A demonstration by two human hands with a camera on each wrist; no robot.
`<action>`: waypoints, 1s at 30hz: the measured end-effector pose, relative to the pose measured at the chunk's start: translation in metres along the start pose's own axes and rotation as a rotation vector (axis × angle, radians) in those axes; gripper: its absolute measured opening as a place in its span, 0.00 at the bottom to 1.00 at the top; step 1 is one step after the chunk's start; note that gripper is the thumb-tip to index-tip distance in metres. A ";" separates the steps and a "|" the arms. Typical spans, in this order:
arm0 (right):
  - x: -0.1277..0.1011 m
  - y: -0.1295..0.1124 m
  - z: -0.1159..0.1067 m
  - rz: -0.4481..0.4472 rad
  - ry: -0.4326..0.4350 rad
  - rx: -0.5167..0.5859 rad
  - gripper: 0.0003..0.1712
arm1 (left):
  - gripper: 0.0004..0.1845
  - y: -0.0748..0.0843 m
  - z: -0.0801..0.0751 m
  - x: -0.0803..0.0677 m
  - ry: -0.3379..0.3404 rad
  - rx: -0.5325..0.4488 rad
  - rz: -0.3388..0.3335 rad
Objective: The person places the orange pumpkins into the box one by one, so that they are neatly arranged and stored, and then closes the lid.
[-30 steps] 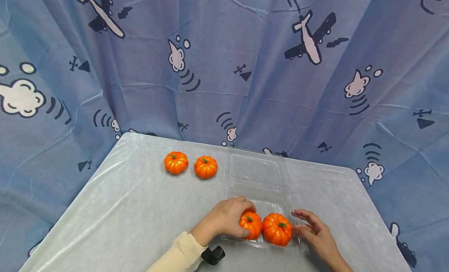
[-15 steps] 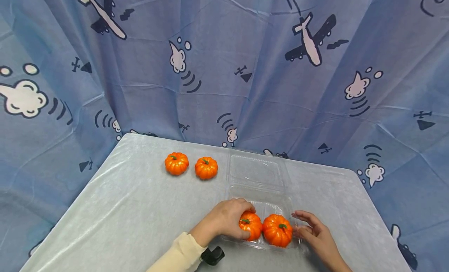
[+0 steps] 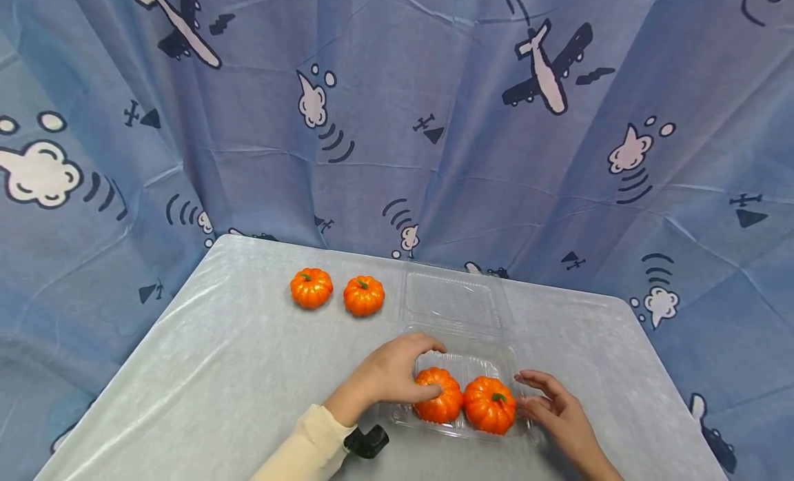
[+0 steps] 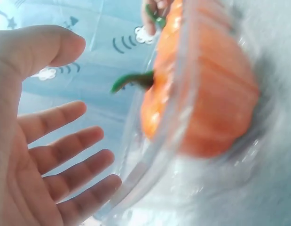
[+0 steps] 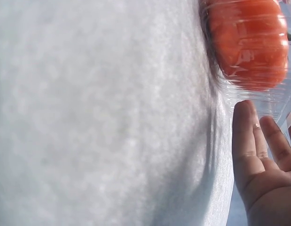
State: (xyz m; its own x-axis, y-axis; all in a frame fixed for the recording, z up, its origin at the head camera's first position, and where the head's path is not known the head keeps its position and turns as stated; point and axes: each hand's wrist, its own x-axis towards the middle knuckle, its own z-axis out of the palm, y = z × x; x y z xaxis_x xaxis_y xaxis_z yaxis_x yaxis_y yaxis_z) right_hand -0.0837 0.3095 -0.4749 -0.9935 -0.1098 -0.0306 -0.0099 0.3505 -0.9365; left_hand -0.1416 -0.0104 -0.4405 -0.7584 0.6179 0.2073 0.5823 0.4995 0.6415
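Note:
A clear plastic clamshell container [image 3: 466, 357] lies near the table's front edge with its lid [image 3: 453, 299] folded back. Two small orange pumpkins sit side by side in its tray, the left pumpkin [image 3: 439, 397] and the right pumpkin [image 3: 490, 404]. My left hand [image 3: 395, 372] arches over the left pumpkin with the fingers spread, its thumb close against the pumpkin's side. In the left wrist view the hand [image 4: 42, 155] is open beside the pumpkin [image 4: 216, 94]. My right hand [image 3: 548, 402] rests with relaxed fingers at the tray's right edge, near the pumpkin [image 5: 251, 42].
Two more orange pumpkins [image 3: 311, 288] [image 3: 364, 295] stand on the pale grey table [image 3: 248, 371] at the back, left of the lid. A blue curtain [image 3: 397, 123] printed with planes and clouds hangs close behind and around the table.
My left hand has let go of the left pumpkin and drawn back a little to the left with its fingers spread. The pumpkin now sits in the tray. The right hand has stayed in place.

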 end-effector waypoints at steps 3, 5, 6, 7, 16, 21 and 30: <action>0.000 0.000 0.000 -0.012 -0.002 0.012 0.25 | 0.26 -0.004 -0.009 0.001 0.028 -0.012 -0.011; 0.000 0.000 -0.001 -0.012 -0.003 0.014 0.25 | 0.27 -0.006 -0.015 0.001 0.044 -0.015 -0.026; 0.000 0.000 -0.001 -0.010 -0.004 0.014 0.25 | 0.27 -0.008 -0.018 0.002 0.056 -0.011 -0.030; 0.000 0.000 -0.001 -0.010 -0.005 0.013 0.25 | 0.28 -0.008 -0.021 0.002 0.070 -0.008 -0.035; 0.000 0.003 -0.002 -0.039 -0.018 0.018 0.24 | 0.30 -0.020 -0.039 0.000 0.246 0.008 -0.128; 0.000 0.002 -0.001 0.005 0.003 -0.007 0.25 | 0.32 -0.030 -0.050 -0.002 0.328 -0.010 -0.171; -0.001 -0.002 0.001 0.050 0.019 -0.012 0.25 | 0.30 -0.053 -0.068 -0.004 0.426 -0.008 -0.233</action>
State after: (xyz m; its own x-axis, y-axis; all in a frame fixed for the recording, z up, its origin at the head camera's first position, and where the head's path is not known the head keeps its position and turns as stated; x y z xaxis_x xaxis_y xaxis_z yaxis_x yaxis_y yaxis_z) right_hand -0.0824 0.3084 -0.4737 -0.9948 -0.0743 -0.0703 0.0384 0.3660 -0.9298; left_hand -0.1886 -0.0804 -0.4252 -0.9218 0.1852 0.3405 0.3814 0.5895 0.7120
